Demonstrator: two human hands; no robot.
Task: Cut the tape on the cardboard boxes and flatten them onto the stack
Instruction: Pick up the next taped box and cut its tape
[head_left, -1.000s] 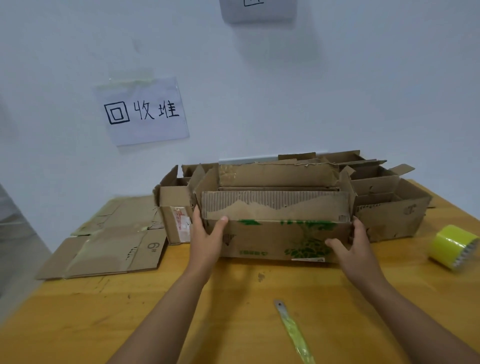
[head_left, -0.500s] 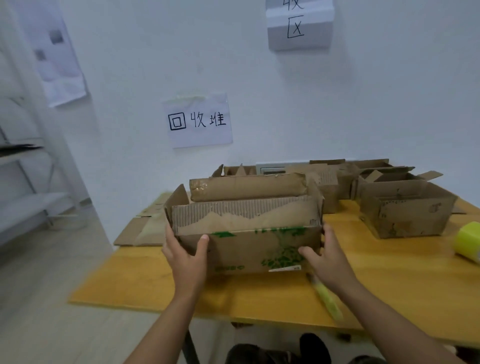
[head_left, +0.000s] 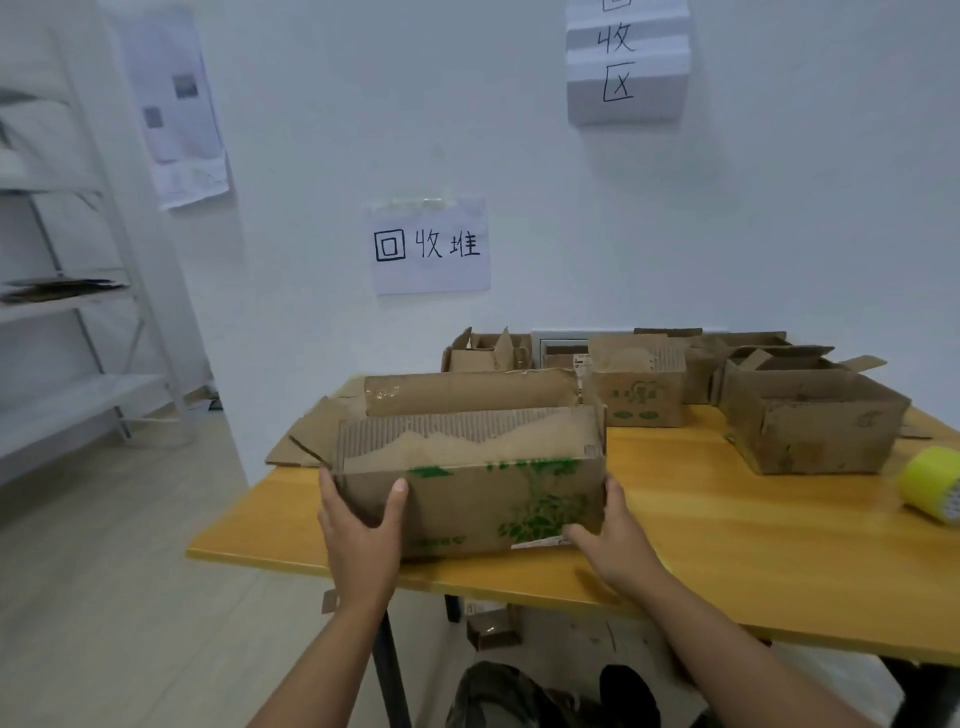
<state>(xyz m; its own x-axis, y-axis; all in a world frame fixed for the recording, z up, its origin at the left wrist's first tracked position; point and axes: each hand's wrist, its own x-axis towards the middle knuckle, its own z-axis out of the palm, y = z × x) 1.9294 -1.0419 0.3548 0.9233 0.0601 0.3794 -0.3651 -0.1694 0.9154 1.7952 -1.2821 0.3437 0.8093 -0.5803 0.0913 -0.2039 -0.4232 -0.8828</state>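
A long cardboard box (head_left: 483, 493) with green leaf print and open top flaps sits near the table's front left corner. My left hand (head_left: 358, 525) grips its left end, thumb on the front face. My right hand (head_left: 613, 530) grips its right end, thumb along the lower front edge. Behind the box, flattened cardboard (head_left: 304, 436) lies at the table's far left edge. The cutting tool is hidden from view.
Several open boxes stand at the back, among them a small green-printed one (head_left: 636, 387) and a wide one (head_left: 810, 421) at right. A yellow tape roll (head_left: 930, 483) lies at the right edge. The wooden table (head_left: 727, 530) ends at left; a metal shelf (head_left: 67, 301) stands beyond.
Both hands have carried the long box leftward to the table's front left corner, away from the other boxes. The yellow-green cutter that lay in front is now out of sight.
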